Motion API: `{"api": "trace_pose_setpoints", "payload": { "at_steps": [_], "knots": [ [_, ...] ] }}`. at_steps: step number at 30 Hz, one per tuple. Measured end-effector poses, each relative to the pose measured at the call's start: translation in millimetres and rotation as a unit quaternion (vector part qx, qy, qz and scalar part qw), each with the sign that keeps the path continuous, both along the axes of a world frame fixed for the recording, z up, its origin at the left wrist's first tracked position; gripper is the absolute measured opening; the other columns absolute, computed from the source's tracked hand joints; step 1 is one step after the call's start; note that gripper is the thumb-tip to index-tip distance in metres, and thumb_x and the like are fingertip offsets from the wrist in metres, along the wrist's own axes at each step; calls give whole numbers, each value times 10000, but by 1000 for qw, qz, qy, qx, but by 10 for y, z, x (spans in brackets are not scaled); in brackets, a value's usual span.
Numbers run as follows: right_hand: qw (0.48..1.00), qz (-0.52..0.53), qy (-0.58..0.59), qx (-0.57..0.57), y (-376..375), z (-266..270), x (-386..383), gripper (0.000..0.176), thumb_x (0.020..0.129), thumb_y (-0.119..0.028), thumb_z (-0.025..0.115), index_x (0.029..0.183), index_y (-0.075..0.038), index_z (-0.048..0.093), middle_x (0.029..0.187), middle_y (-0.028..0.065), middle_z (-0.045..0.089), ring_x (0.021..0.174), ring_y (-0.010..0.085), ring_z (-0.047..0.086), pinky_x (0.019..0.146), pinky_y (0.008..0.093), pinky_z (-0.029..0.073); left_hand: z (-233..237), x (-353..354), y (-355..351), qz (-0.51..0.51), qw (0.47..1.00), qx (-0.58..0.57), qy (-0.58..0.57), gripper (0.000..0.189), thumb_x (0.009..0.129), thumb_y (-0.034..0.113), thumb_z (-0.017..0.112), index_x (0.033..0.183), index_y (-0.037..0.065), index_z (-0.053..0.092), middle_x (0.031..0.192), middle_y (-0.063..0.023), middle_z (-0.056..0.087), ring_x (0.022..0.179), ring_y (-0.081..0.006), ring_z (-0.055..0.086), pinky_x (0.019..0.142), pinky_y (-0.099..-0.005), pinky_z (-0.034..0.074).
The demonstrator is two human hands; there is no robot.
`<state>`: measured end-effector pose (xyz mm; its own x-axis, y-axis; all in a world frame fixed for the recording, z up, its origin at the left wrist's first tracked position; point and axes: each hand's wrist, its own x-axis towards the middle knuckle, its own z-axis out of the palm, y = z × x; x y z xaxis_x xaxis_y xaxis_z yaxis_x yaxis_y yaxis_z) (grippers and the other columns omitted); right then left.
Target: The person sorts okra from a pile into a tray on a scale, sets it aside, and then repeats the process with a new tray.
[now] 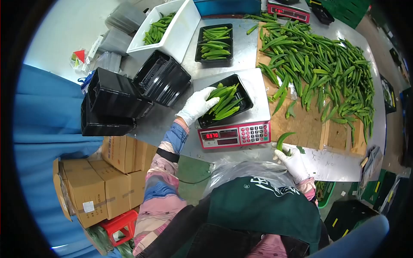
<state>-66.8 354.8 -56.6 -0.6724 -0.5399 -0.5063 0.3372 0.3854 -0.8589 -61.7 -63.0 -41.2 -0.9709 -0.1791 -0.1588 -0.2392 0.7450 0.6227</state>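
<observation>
Head view, clock read from the scale [257,92], 12 o'clock away from the wearer. At 6 o'clock, the near edge of the desk [246,51] passes just in front of the green apron [249,219]; little room lies between apron and scale. At 4 o'clock the right hand [292,163], gloved in white, is at that edge, pinching a curved okra pod [281,140] between thumb and fingers. The left hand [198,105], also gloved, reaches in at 9 o'clock, thumb and fingers parted over the okra pods [223,101] in the black tray [245,101] on the scale; whether it grips cannot be told. These pods lie directly under its fingertips, up and to the left of the right hand. Display reads 0.370.

Stacked black trays [161,79] narrow the gap at 10 o'clock; cardboard boxes [92,185] stand below the desk edge at 8 o'clock. Open room: bare wooden board [301,127] at 3 o'clock and bare metal at 12 o'clock.

Further off, a filled tray [215,43] sits at 11 o'clock, a white box [183,30] beyond the stacks at 10 to 11 o'clock, and a large okra heap [318,64] at 2 o'clock. A second scale [288,13] stands farthest, at 1 o'clock.
</observation>
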Motion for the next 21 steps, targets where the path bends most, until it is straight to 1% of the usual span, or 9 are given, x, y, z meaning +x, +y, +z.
{"api": "trace_pose_setpoints", "payload": {
  "at_steps": [5,11,14,15,16,17,19,20,21],
  "knots": [
    [1000,-7,-13,-5,-6,-29,22,330,995,-196,672,1300,-72,675,831,-22,692,702,32,563,675,204,466,-110,66,121,19,996,-62,63,538,920,301,715,1368,42,569,1265,-170,675,1165,-300,652,1000,-367,500],
    [999,36,31,26,-93,161,-34,294,1005,-174,647,1256,-25,685,832,-6,686,711,39,575,658,208,469,439,200,701,60,970,-95,217,472,900,193,738,1328,40,614,1235,-165,668,1156,-297,644,1011,-377,501],
    [995,66,57,39,-253,267,-59,378,984,-282,667,1274,-41,680,861,36,720,738,74,629,692,241,497,577,321,1282,0,966,41,257,411,900,133,718,1283,13,632,1198,-166,670,1130,-281,649,993,-365,505],
    [994,78,66,44,-316,294,-73,431,973,-348,680,1295,-62,675,878,54,740,749,86,654,713,256,510,646,332,1460,-31,969,220,108,395,925,150,685,1286,1,623,1211,-168,664,1142,-280,643,1013,-358,489],
    [983,122,92,97,-428,486,-102,450,960,-362,692,1298,-65,674,892,66,743,760,106,665,725,273,519,648,393,1652,-65,964,201,159,379,953,158,645,1287,-19,609,1221,-167,662,1134,-273,643,1012,-348,484],
    [968,165,118,151,-553,804,-140,469,948,-377,704,1300,-69,673,906,78,746,771,126,677,738,289,528,402,443,1796,-48,936,338,85,352,990,144,596,1295,-33,592,1237,-165,661,1118,-242,641,991,-339,492],
    [952,188,167,173,-562,800,-136,490,930,-393,723,1305,-82,673,919,87,747,780,156,689,754,313,540,306,447,1818,-142,948,241,151,320,1027,139,544,1291,-39,584,1230,-152,668,1103,-201,638,973,-322,495],
    [957,170,189,143,-479,484,-78,491,925,-394,730,1307,-92,673,918,83,745,778,166,689,758,322,543,373,416,1845,-65,922,377,58,284,1047,135,514,1261,-33,597,1174,-142,682,1088,-176,635,948,-317,501],
    [959,153,211,114,-473,414,-54,492,919,-395,737,1310,-102,674,917,80,743,776,175,690,761,330,546,498,400,1834,-17,917,393,71,252,1041,130,530,1212,-33,615,1100,-124,693,1049,-156,637,914,-315,506]
  ]
}}
